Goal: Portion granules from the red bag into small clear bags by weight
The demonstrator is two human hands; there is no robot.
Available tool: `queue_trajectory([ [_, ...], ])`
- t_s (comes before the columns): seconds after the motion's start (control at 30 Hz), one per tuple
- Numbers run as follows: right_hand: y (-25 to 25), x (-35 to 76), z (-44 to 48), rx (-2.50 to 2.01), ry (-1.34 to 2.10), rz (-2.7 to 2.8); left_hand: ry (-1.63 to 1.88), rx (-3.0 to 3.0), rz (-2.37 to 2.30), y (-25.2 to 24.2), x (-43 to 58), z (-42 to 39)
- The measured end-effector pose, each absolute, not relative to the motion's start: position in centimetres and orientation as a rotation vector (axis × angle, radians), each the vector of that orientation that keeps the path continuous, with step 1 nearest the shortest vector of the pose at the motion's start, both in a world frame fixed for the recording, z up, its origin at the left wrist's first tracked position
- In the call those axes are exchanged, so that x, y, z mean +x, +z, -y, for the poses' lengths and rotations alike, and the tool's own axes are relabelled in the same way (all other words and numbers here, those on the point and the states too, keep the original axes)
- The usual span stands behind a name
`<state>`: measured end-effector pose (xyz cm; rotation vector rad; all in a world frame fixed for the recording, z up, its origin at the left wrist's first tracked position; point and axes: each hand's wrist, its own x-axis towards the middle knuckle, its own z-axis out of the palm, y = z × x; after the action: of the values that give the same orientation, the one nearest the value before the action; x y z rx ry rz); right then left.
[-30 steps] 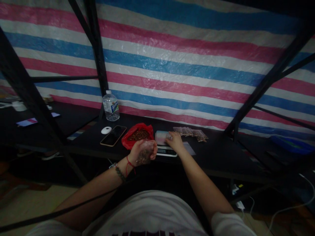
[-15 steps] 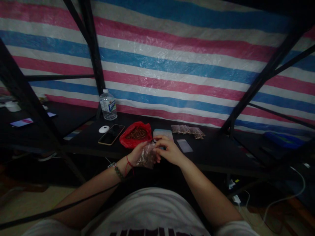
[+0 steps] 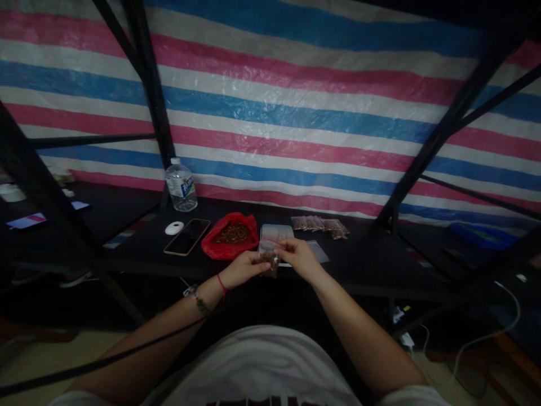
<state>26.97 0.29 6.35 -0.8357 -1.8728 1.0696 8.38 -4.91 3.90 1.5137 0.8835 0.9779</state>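
Clear bag (image 3: 269, 264) with brown contents: held up off the desk (image 3: 372, 268), right of the red bag and nearer the wearer. Top part looks see-through, contents sit low.

Both hands on it. Left hand (image 3: 245, 269) grasps the lower left side, thumb across the front; fingers behind mostly hidden. Right hand (image 3: 299, 255) pinches the upper right edge, fingertips curled in, gap small. Red cord (image 3: 222, 285) and beads on the left wrist.

Red bag (image 3: 211, 242): mouth spread wide, small brown pieces (image 3: 232, 232) inside. Scale (image 3: 276, 231) just right of it, pale top, front partly behind the hands. Flat clear bag (image 3: 318, 251) farther right of the red bag, past the scale. Filled small bags (image 3: 315, 224) lie in an overlapping row, right of the red bag and toward the back.

Left of the red bag: dark-screened phone (image 3: 188, 237), then white round object (image 3: 174, 228). Bottle (image 3: 181, 186) stands upright behind those, left and rear of the red bag.

Desk is black, dim light. Striped sheet (image 3: 274, 124) (red, white, blue) hangs behind the red bag, dark metal posts (image 3: 150, 84) either side. Well right of the red bag: blue item (image 3: 482, 235), too dim to identify; white cable (image 3: 513, 316) below.
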Motion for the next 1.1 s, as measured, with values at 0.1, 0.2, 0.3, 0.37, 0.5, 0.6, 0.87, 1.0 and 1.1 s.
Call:
queue_trajectory([
  [0.1, 6.5, 27.0, -0.2, -0.828, 1.047, 1.896, 1.021, 1.597, -0.923, 4.2, 8.5, 5.0],
  [0.2, 6.7, 27.1, 0.0, -0.827, 1.003, 1.926, 1.161, 1.598, -0.981, 4.3, 8.4, 4.9],
  [0.3, 6.7, 27.1, 0.1, -0.858, 0.938, 1.970, 1.357, 1.568, -1.145, 4.3, 8.1, 4.8],
  [0.37, 6.7, 27.1, 0.2, -0.870, 0.897, 1.956, 1.413, 1.585, -1.221, 4.3, 7.9, 4.7],
  [0.5, 6.9, 27.1, 0.2, -0.866, 0.873, 1.895, 1.474, 1.587, -1.245, 4.4, 7.8, 4.7],
  [0.6, 7.2, 27.1, 0.3, -0.870, 0.903, 1.871, 1.559, 1.504, -1.218, 4.4, 7.9, 4.7],
  [0.87, 7.4, 27.3, 0.5, -0.832, 0.840, 1.878, 1.685, 1.519, -1.206, 4.5, 7.7, 4.8],
  [1.0, 7.5, 27.3, 0.6, -0.826, 0.811, 1.867, 1.683, 1.543, -1.218, 4.6, 7.7, 4.9],
  [1.1, 7.7, 27.3, 0.7, -0.827, 0.773, 1.866, 1.666, 1.537, -1.225, 4.7, 7.6, 5.0],
])
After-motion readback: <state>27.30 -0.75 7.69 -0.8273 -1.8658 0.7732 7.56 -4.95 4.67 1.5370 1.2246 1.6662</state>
